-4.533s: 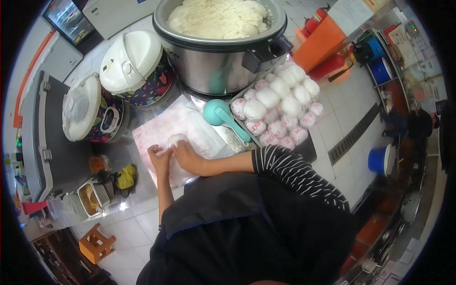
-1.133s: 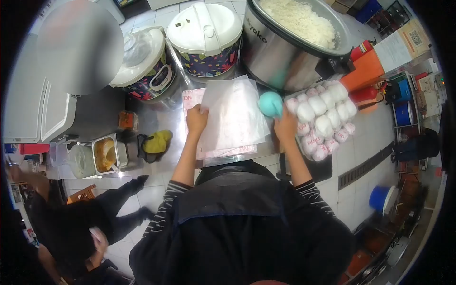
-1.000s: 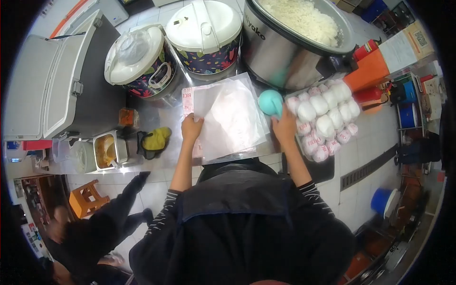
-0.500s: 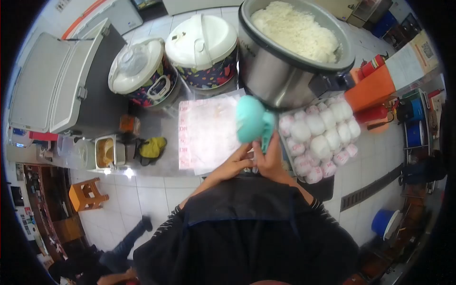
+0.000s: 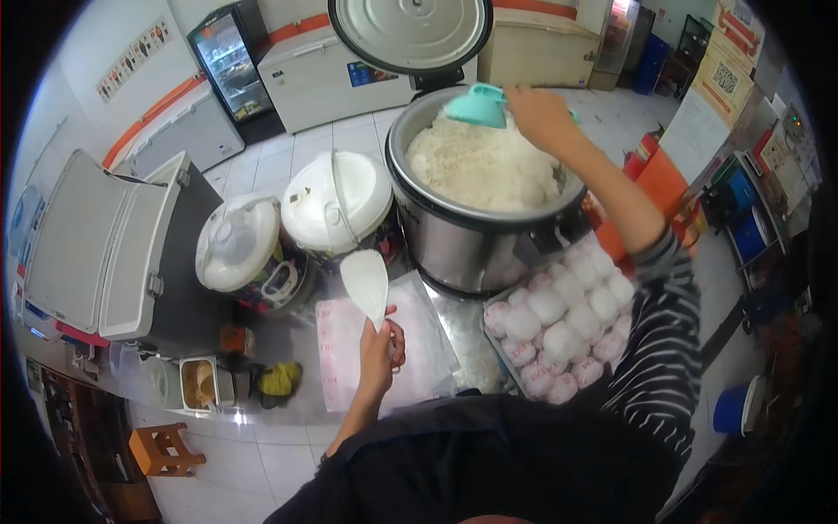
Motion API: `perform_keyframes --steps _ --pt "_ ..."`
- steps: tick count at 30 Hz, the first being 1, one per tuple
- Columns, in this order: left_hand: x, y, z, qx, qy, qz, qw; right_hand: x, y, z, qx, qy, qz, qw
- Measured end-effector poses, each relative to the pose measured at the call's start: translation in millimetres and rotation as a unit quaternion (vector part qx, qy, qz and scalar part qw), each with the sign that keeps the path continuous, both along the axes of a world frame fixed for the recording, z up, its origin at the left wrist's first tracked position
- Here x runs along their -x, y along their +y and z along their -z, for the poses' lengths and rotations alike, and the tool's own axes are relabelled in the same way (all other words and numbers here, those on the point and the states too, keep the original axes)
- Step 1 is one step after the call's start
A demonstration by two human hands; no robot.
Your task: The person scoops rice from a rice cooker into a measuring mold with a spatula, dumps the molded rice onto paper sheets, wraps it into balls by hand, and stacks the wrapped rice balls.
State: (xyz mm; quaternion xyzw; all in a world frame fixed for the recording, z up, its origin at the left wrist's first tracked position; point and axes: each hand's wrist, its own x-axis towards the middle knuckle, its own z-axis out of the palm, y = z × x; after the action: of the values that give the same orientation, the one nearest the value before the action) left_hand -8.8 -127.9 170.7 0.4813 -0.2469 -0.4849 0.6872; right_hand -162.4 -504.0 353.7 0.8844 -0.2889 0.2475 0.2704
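Note:
My left hand (image 5: 381, 356) is closed around the handle of a white rice paddle (image 5: 365, 281), its blade pointing up above the paper sheets. My right hand (image 5: 539, 115) grips a teal scoop (image 5: 477, 108) at the far side of a large rice cooker (image 5: 471, 249). Cooked rice (image 5: 476, 166) fills the cooker's pot, and the scoop sits over or against the rice; whether it holds any is hidden. Below my left hand lies a stack of printed wrapping paper (image 5: 340, 354) on the metal table.
Right of the paper, a tray holds several round paper-wrapped bundles (image 5: 563, 306). Two white-lidded pots (image 5: 336, 196) stand left of the cooker, whose lid (image 5: 410, 31) is raised. Farther left are an open cooler box (image 5: 157, 253), a metal food container (image 5: 207, 384) and a yellow-green cloth (image 5: 279, 381).
My right hand has carried the scoop from above the paper to the rice cooker. The left hand has come away from the scoop and now holds up the paddle. My view has tilted upward.

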Motion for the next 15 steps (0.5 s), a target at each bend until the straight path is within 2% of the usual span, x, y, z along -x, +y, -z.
perform_keyframes --steps 2,4,6,9,11,12,14,15 --pt "-2 1 4 -0.002 -0.001 -0.018 1.0 -22 -63 25 0.103 0.076 0.023 0.992" --pt "-4 3 5 -0.016 -0.003 -0.006 1.0 -55 -107 56 0.131 0.082 0.037 0.987" --pt "-7 3 8 -0.025 0.011 -0.01 1.0 -71 -120 62 0.15 0.1 0.046 0.982" --pt "-7 13 15 -0.068 0.0 -0.065 0.996 -66 -101 86 0.084 0.13 0.005 0.988" --pt "-15 14 26 -0.076 -0.001 -0.063 0.995 -60 -83 81 0.029 0.262 -0.005 0.965" --pt "-19 15 31 -0.077 -0.002 -0.063 0.995 -58 -72 80 0.028 0.264 -0.006 0.964" --pt "-25 14 42 -0.119 -0.007 -0.058 0.991 -55 -46 75 -0.049 0.32 -0.042 0.945" --pt "-26 10 64 -0.135 -0.152 -0.075 0.976 -53 -33 69 -0.055 0.326 -0.042 0.943"
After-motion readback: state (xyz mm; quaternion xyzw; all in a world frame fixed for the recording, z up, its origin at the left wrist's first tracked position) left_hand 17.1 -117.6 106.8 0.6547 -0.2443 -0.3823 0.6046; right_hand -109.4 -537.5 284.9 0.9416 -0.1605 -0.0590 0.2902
